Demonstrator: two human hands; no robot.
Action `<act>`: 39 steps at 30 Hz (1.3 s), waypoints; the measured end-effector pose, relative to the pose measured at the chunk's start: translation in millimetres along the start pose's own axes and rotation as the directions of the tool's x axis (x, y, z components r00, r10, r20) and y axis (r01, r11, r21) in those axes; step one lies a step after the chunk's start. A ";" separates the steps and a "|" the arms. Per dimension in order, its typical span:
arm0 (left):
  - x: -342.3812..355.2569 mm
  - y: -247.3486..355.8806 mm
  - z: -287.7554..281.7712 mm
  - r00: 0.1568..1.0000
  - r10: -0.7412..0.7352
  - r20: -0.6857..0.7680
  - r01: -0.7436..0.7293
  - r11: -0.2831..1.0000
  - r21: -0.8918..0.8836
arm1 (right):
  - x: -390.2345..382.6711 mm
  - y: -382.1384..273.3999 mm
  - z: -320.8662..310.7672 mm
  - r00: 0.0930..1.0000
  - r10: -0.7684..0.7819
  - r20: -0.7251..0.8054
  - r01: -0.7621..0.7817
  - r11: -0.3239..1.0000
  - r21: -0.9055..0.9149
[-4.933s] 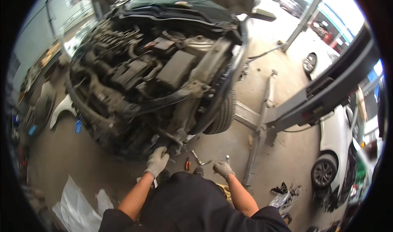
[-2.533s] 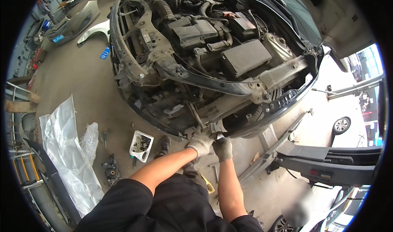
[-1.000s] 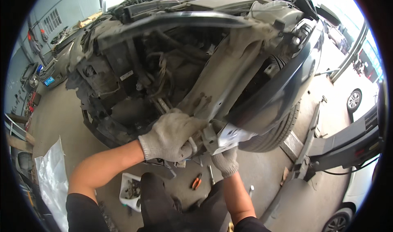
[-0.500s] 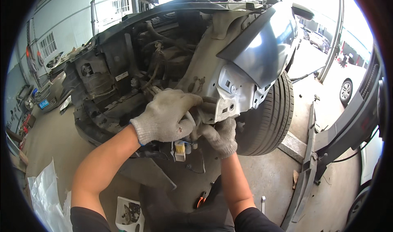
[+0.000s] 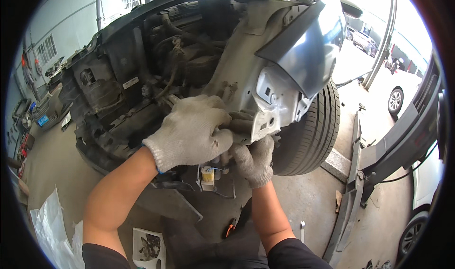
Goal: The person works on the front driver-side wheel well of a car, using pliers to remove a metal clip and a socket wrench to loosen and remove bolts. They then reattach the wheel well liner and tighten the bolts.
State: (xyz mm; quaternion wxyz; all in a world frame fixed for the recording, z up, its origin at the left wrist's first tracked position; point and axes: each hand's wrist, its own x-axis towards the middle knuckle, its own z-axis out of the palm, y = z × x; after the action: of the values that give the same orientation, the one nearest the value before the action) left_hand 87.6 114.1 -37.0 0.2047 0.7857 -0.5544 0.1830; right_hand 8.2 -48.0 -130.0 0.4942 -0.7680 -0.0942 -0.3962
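My left hand (image 5: pixel 196 132), in a grey knit glove, is closed at the front corner of a partly stripped car, by the lower end of the body rail (image 5: pixel 232 67). Its fingers curl around something dark that I cannot make out. Lower and to the right, my right hand (image 5: pixel 255 161), gloved alike, reaches up beneath the white metal bracket (image 5: pixel 265 123) below the fender (image 5: pixel 301 53). Its fingers are bent and closed, their tips hidden under the bracket. Below the hands hangs a yellow and white part (image 5: pixel 207 175) among cables.
The front tire (image 5: pixel 310 131) stands right of my right hand. A lift arm (image 5: pixel 348 198) and lift post (image 5: pixel 403 131) lie farther right. On the floor are orange-handled pliers (image 5: pixel 230 228), a wrench (image 5: pixel 302 231), a white container (image 5: pixel 149 247) and plastic sheeting (image 5: pixel 50 228).
The view has shifted slightly, so the car sits a little higher and further left. My left hand has turned, its thumb now lying along the fingers. My right hand stays under the bracket.
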 end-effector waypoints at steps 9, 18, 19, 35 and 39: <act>6.1 -1.1 2.3 1.000 0.002 0.016 -0.001 0.997 -0.083 | -5.3 18.5 -9.0 0.997 -0.045 -0.062 0.057 0.976 0.209; 4.3 -2.7 0.8 1.000 0.021 0.018 -0.019 0.996 -0.089 | -7.5 8.0 -0.6 0.975 0.122 -0.183 -0.076 0.968 0.240; 5.3 -1.2 1.2 1.000 0.023 0.017 -0.022 0.995 -0.093 | -7.7 10.8 -0.8 0.971 0.133 -0.197 -0.093 0.975 0.202; 11.4 8.3 3.2 0.999 0.044 0.015 -0.042 0.993 -0.111 | -4.1 11.1 -3.2 0.990 0.065 -0.126 -0.039 0.980 0.196; 11.6 9.8 4.7 0.988 0.155 0.005 -0.155 0.987 -0.031 | -6.6 8.3 -2.3 0.981 0.117 -0.156 -0.079 0.970 0.230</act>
State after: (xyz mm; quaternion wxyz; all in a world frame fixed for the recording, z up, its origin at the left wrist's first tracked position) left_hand 82.4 99.5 -33.9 0.1999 0.7376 -0.6172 0.1871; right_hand 7.0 -52.4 -139.9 0.6025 -0.6751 -0.0577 -0.4218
